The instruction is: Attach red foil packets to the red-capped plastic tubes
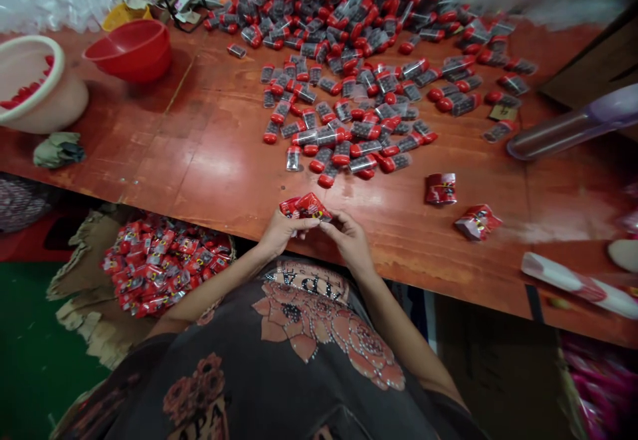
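Pinching from either side, the left hand [285, 234] and right hand [349, 242] close on a red foil packet [305, 207] just over the table's near edge; its print is too small to read. Two more packets [441, 189] lie to the right on the red-brown wooden table [149, 174], and a heap of red-capped clear tubes [343, 114] spreads farther off. Near left, a cardboard box [82, 294] holds red packets [167, 264]. Sparkly upside-down lettering on the dark shirt [304, 280] seems to read "APA".
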`<state>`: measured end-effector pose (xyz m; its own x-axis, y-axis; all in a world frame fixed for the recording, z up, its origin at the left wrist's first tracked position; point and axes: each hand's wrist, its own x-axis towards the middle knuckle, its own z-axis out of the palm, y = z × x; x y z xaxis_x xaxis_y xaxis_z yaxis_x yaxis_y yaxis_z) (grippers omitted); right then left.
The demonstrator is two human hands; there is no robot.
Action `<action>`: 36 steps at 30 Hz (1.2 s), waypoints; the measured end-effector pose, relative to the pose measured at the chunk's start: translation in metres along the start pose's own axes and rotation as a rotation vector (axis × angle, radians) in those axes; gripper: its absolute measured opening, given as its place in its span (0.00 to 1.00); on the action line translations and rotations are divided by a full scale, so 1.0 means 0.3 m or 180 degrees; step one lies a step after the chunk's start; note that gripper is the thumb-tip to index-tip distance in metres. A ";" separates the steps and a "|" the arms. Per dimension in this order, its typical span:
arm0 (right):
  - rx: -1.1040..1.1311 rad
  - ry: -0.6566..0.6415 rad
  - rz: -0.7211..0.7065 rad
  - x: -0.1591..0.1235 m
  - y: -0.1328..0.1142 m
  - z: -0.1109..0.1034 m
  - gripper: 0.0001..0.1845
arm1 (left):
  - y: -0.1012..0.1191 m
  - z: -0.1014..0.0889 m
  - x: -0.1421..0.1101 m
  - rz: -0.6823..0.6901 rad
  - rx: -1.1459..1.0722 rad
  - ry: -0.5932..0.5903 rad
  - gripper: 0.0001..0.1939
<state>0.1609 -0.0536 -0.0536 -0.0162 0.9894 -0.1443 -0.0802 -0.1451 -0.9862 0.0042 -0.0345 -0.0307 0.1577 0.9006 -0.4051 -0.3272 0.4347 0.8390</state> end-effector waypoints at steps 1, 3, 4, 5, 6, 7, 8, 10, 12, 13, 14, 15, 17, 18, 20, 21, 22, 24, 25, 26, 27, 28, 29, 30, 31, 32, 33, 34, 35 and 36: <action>-0.0055 0.0017 -0.0001 0.011 0.007 -0.005 0.12 | 0.005 -0.009 0.006 -0.0023 -0.0085 0.0069 0.14; -0.0110 -0.0012 0.0164 0.038 0.023 -0.016 0.12 | 0.023 -0.036 0.017 -0.0047 -0.0385 0.0333 0.16; -0.0144 -0.0053 0.0307 0.054 0.030 -0.021 0.13 | 0.036 -0.053 0.023 -0.0060 -0.0587 0.0490 0.17; -0.0221 -0.0097 0.0436 0.070 0.035 -0.023 0.14 | 0.051 -0.071 0.027 -0.0092 -0.0800 0.0617 0.16; -0.0369 -0.0118 0.0494 0.086 0.038 -0.023 0.15 | 0.067 -0.090 0.031 -0.0147 -0.0998 0.0699 0.15; -0.0576 -0.0087 0.0441 0.101 0.037 -0.018 0.15 | 0.081 -0.107 0.033 -0.0211 -0.1165 0.0739 0.13; -0.0804 -0.0002 0.0282 0.112 0.032 -0.010 0.16 | 0.092 -0.121 0.034 -0.0260 -0.1299 0.0744 0.11; -0.1188 0.0227 -0.0190 0.127 0.012 0.018 0.16 | 0.103 -0.136 0.037 -0.0273 -0.1465 0.0704 0.09; -0.1335 0.0239 -0.0550 0.131 -0.013 0.058 0.15 | 0.099 -0.132 0.042 -0.0213 -0.1486 0.0635 0.09; -0.1299 0.0117 -0.0619 0.131 -0.022 0.078 0.13 | 0.092 -0.123 0.046 -0.0201 -0.1445 0.0594 0.09; -0.1199 -0.0040 -0.0632 0.131 -0.028 0.096 0.12 | 0.084 -0.112 0.050 -0.0207 -0.1384 0.0576 0.09; -0.1048 -0.0180 -0.0616 0.132 -0.030 0.111 0.12 | 0.075 -0.099 0.054 -0.0221 -0.1317 0.0584 0.10; -0.0733 -0.0304 -0.0540 0.135 -0.025 0.125 0.14 | 0.059 -0.075 0.061 -0.0242 -0.1203 0.0632 0.11; -0.0639 -0.0293 -0.0509 0.136 -0.020 0.124 0.15 | 0.053 -0.066 0.063 -0.0238 -0.1159 0.0656 0.12; -0.0697 -0.0232 -0.0502 0.134 -0.013 0.110 0.15 | 0.042 -0.055 0.066 -0.0210 -0.1087 0.0677 0.15; -0.0816 -0.0223 -0.0522 0.131 -0.013 0.100 0.16 | 0.038 -0.053 0.067 -0.0207 -0.1050 0.0666 0.16; -0.0954 -0.0235 -0.0558 0.129 -0.015 0.089 0.16 | 0.034 -0.052 0.069 -0.0202 -0.1020 0.0646 0.17; -0.1190 -0.0326 -0.0667 0.131 -0.023 0.065 0.18 | 0.029 -0.050 0.076 -0.0174 -0.1010 0.0623 0.18; -0.1285 -0.0377 -0.0731 0.139 -0.029 0.052 0.19 | 0.028 -0.048 0.081 -0.0155 -0.1023 0.0635 0.18; -0.1408 -0.0413 -0.0809 0.154 -0.034 0.037 0.19 | 0.029 -0.044 0.088 -0.0140 -0.1044 0.0666 0.18; -0.1605 -0.0419 -0.0897 0.175 -0.039 0.021 0.19 | 0.031 -0.040 0.095 -0.0128 -0.1075 0.0710 0.18; -0.1886 -0.0376 -0.0991 0.202 -0.043 0.002 0.19 | 0.035 -0.034 0.103 -0.0135 -0.1113 0.0759 0.17; -0.2236 -0.0311 -0.1093 0.234 -0.045 -0.017 0.19 | 0.041 -0.029 0.111 -0.0164 -0.1160 0.0801 0.16; -0.2636 -0.0245 -0.1195 0.268 -0.045 -0.038 0.21 | 0.047 -0.024 0.119 -0.0214 -0.1212 0.0818 0.14; -0.2997 -0.0226 -0.1300 0.301 -0.045 -0.058 0.22 | 0.054 -0.020 0.127 -0.0280 -0.1267 0.0816 0.12; -0.3277 -0.0316 -0.1407 0.330 -0.044 -0.077 0.22 | 0.062 -0.017 0.133 -0.0363 -0.1324 0.0806 0.10; -0.3473 -0.0442 -0.1506 0.353 -0.042 -0.093 0.21 | 0.069 -0.014 0.139 -0.0461 -0.1383 0.0798 0.09; -0.3581 -0.0592 -0.1595 0.366 -0.041 -0.107 0.20 | 0.076 -0.013 0.144 -0.0555 -0.1446 0.0797 0.07; -0.3614 -0.0719 -0.1660 0.369 -0.040 -0.117 0.18 | 0.082 -0.012 0.147 -0.0633 -0.1510 0.0812 0.06; -0.3575 -0.0785 -0.1682 0.361 -0.039 -0.123 0.17 | 0.087 -0.012 0.150 -0.0692 -0.1567 0.0840 0.06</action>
<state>0.1969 0.0554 -0.0608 -0.4352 0.8808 0.1868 0.7523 0.4697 -0.4620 -0.0006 0.0173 -0.0284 0.0533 0.7330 -0.6781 -0.7166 0.5010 0.4853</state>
